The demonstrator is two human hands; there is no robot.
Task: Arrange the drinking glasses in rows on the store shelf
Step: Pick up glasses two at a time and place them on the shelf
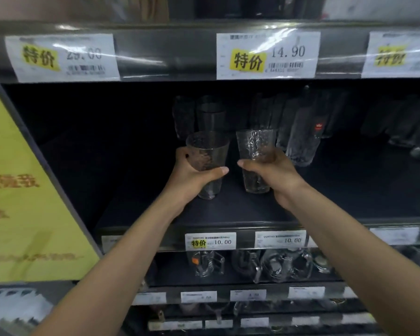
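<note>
My left hand (192,174) grips a clear textured drinking glass (207,147) around its middle, upright at the front of the dark shelf (228,212). My right hand (274,173) grips a second clear hammered glass (255,144) just to the right of it, also upright. The two glasses stand side by side, a small gap between them. Whether their bases touch the shelf I cannot tell. Behind them several more glasses (210,113) stand in the dim back of the shelf, and another textured glass (303,141) stands to the right.
More dark glasses (403,127) stand far right on the same shelf. The shelf's left part lies in shadow beside a yellow sign (22,202). Price tags (210,241) line the shelf edge. Glass mugs (274,265) fill the shelf below. An upper shelf rail (170,52) hangs overhead.
</note>
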